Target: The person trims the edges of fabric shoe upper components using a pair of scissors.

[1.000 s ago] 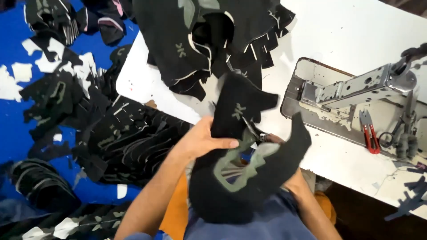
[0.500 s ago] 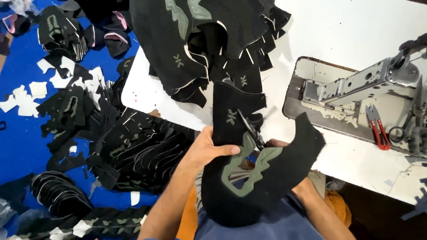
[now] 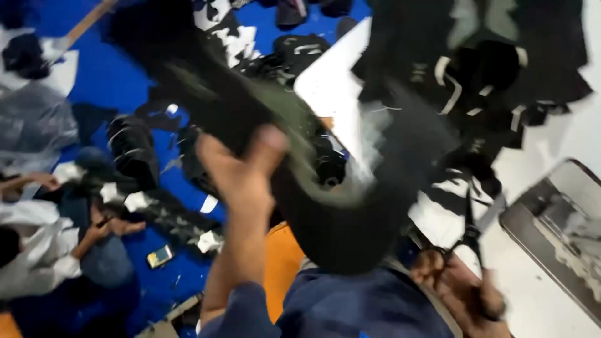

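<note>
Left hand: our left hand grips the black fabric piece, thumb on top, lifting it clear off the desk's left edge.
Fabric piece: soft, floppy, olive trim curving across; it is blurred.
Right hand: our right hand is clenched round scissors, points up, kept away from the cloth.
Desk: white desk; a stack of black cut pieces near its far edge.
Floor: a blue floor, scraps scattered, a seated person bottom left.
</note>
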